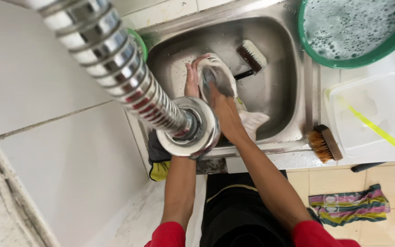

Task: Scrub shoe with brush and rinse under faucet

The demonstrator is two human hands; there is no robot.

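Shoe: white shoe [216, 75] held over the steel sink [293, 91], sole side turned towards me, toe pointing away from my body.
Left hand: my left hand [191, 82] grips the shoe's left edge, fingers curled over its rim, clamped on it.
Right hand: my right hand [220, 103] is pressed on the shoe's near end, fingers spread against it and closed on the shoe; whether something small is under the palm I cannot tell.
Cloth: white cloth [252, 123] lies under my right wrist at the sink's near edge, touching the shoe.
Brush in sink: scrubbing brush [252, 56] with pale bristles and a dark handle lies in the sink just beyond the shoe.
Hose: ribbed metal tap hose [115, 59] runs across the view close to the camera and hides part of my left forearm.
Basin: green basin [357, 32] of soapy water stands on the worktop right of the sink.
Second brush: brown-bristled brush [324, 144] rests on the sink's near right corner.
Tub: clear plastic tub [366, 119] sits beside it.
Floor: striped rag [348, 205] lies on the tiles.
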